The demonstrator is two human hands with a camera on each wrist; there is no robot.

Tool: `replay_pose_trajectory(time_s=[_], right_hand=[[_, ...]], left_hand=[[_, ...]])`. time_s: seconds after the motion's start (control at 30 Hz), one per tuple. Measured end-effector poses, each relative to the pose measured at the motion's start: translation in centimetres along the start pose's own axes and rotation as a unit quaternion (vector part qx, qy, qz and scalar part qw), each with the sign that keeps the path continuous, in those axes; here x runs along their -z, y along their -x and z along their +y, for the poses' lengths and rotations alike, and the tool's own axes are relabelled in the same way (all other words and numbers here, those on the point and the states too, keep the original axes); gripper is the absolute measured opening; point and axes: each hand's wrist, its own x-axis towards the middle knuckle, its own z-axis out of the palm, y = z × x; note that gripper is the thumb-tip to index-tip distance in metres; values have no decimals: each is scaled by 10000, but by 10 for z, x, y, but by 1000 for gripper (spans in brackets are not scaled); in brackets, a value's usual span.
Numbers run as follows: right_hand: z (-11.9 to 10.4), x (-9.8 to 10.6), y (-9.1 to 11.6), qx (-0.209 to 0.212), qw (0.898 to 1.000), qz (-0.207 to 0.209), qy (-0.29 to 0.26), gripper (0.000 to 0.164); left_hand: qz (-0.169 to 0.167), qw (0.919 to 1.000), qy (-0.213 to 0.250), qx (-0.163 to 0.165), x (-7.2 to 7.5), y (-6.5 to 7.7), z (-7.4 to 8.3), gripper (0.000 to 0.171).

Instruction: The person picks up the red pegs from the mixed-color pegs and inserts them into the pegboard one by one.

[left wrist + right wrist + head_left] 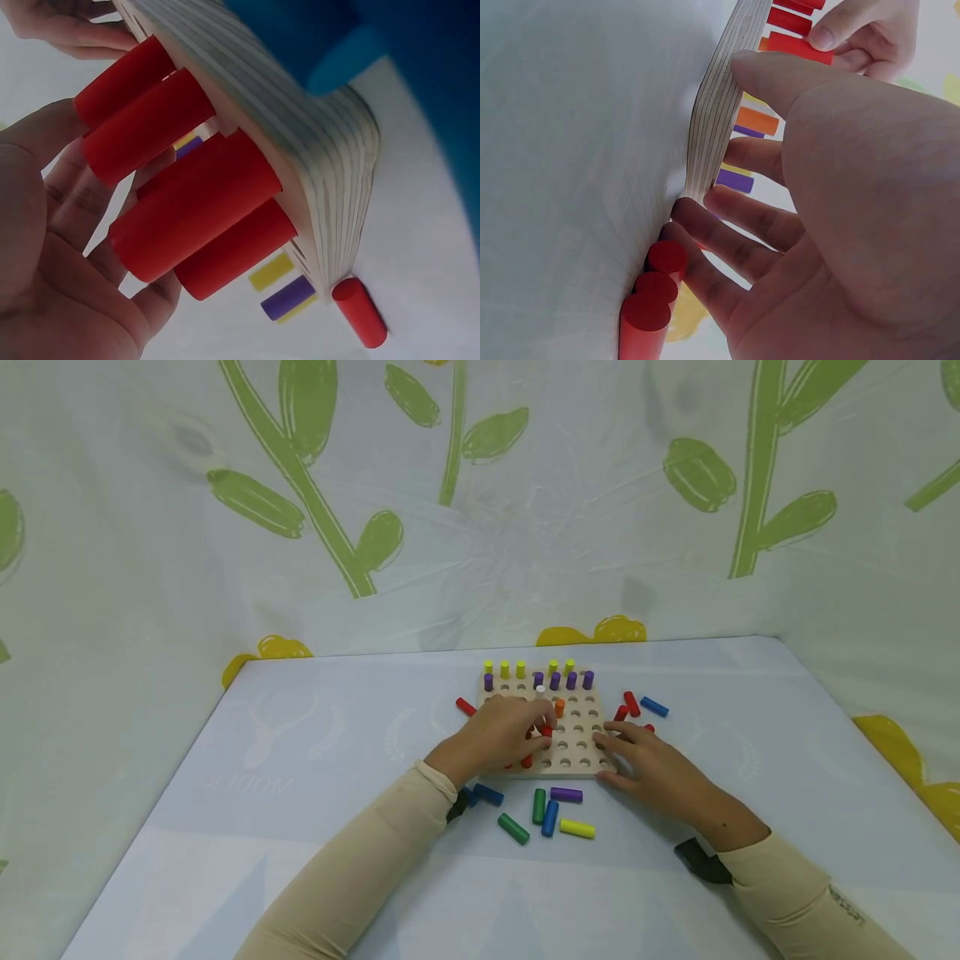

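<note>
Left grip [497, 735] with red peg [547, 732] at its fingertips, over the pegboard [574, 772].

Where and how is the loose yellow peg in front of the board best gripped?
Probably pinch the yellow peg across its middle, from above: it is a slim cylinder lying flat on the table, both long sides free. Its left end sits close to a blue peg, so avoid that end.
</note>
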Motion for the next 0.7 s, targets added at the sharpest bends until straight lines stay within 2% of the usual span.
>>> replay_pose_trajectory(time_s=[0.27, 0.7], right_hand=[[1, -1, -1, -3, 10000, -8, -55, 64], [1, -2, 0, -9, 10000, 2, -32, 63]], left_hand=[[-1, 10000, -37, 26, -4, -1, -1, 24], [-32, 10000, 42, 56, 0, 0, 0, 24]])
